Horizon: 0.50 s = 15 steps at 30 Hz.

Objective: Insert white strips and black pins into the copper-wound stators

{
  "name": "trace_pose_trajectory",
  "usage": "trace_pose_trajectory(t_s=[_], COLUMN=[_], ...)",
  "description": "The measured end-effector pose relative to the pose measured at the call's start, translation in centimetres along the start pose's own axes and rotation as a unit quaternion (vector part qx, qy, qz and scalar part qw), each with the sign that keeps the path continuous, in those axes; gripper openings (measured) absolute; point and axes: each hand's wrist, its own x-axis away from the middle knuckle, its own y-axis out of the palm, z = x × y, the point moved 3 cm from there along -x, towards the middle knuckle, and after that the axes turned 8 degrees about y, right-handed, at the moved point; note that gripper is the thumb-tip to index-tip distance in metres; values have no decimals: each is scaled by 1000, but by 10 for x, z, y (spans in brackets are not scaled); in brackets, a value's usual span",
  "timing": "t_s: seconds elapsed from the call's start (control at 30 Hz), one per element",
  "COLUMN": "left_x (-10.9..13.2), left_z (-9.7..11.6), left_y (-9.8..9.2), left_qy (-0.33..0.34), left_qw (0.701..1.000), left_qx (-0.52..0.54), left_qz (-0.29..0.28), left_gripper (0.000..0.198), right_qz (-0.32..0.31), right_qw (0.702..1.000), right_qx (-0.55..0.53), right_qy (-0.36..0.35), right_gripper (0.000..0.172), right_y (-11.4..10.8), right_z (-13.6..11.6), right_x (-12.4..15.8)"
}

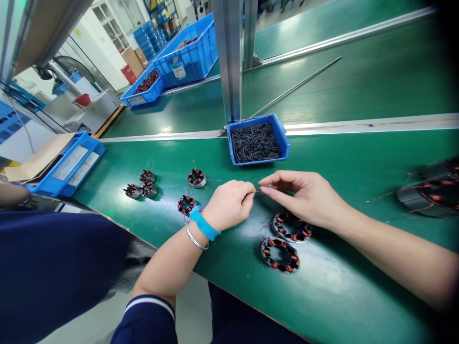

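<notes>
My left hand (229, 203) is closed in a pinch above the green table (358, 157), a blue band and a metal bangle on its wrist. My right hand (304, 193) pinches toward it, fingertips almost meeting. Between them runs something thin, a fine wire or a small black sleeve, too small to name. Two ring-shaped wound stators lie just below my right hand, one (292, 226) partly under the palm, the other (280, 254) nearer me. Thin wires trail from them toward my fingers.
A small blue bin (257, 139) of short black tubes stands just beyond my hands. Several small wound stators (196, 178) lie to the left. More stators (430, 191) sit blurred at the right edge. Large blue crates (190, 52) stand far left, and a blue tray (68, 165) with cardboard.
</notes>
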Motion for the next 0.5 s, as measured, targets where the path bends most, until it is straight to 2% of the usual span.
trace_pose_trajectory(t_s=[0.5], left_x=[0], left_z=[0], left_y=[2], left_qy=[4], left_qw=[1000], left_qx=[-24], left_qz=[-6], left_gripper=[16], right_qz=[3], right_qw=[999], right_qx=[50], right_qy=[19], right_gripper=[23], right_y=[0], right_z=[-4], right_x=[0])
